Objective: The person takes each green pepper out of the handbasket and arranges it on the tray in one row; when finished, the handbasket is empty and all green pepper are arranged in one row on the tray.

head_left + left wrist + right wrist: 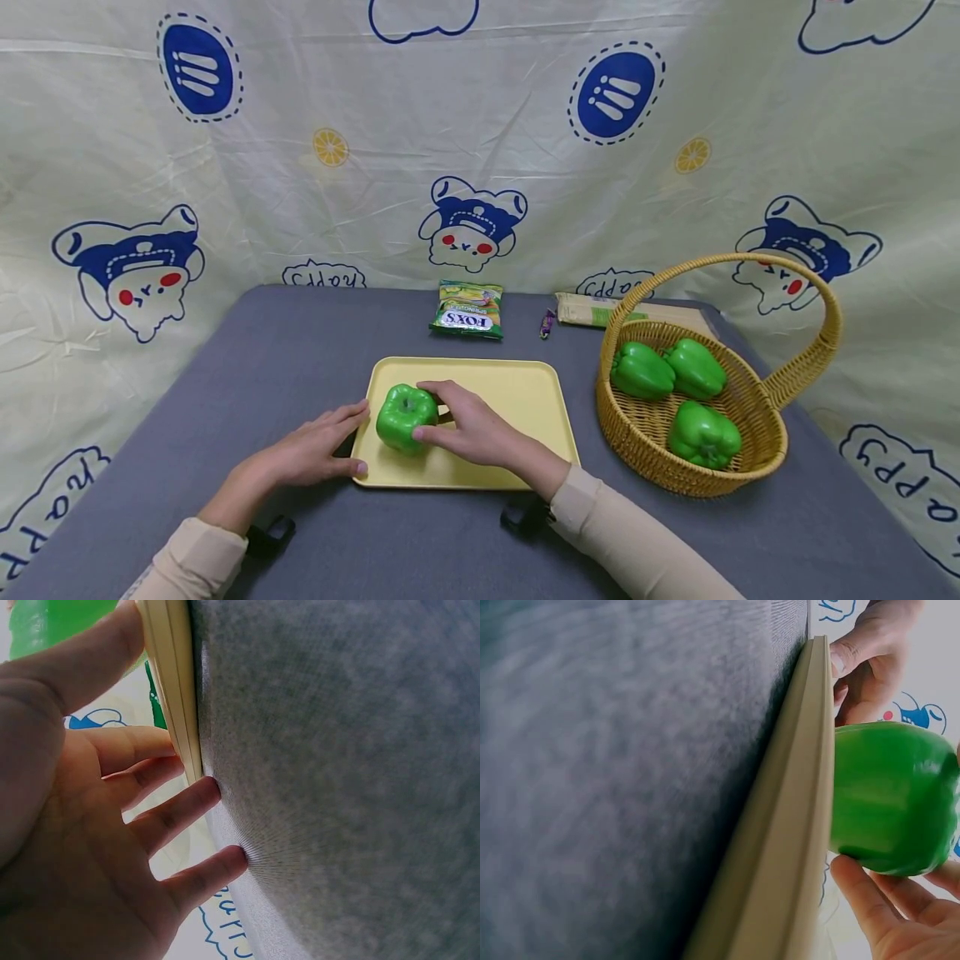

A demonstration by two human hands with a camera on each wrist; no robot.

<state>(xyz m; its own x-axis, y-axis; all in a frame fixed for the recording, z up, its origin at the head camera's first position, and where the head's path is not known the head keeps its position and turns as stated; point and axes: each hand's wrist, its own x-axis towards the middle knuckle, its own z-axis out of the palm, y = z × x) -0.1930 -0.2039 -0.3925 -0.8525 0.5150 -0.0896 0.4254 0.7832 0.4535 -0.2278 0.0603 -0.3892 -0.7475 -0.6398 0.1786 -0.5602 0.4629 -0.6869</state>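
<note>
A green bell pepper (406, 419) stands stem up on the left part of the yellow tray (495, 425). My right hand (474, 423) grips it from the right, thumb on the near side and fingers on the far side. In the right wrist view, fingers of the right hand (907, 919) lie against the pepper (892, 799). My left hand (318, 443) rests at the tray's left edge with its fingers spread. The left wrist view has the left hand (97, 825) with thumb and fingertips at the tray rim (174, 682) and two fingertips on the cloth.
To the right stands a wicker basket (645, 454) with a tall handle, holding three green bell peppers (705, 435). Behind the tray lie a green snack bag (468, 309), a small purple-wrapped candy (547, 324) and a beige package (581, 310). Grey cloth (300, 367) covers the table.
</note>
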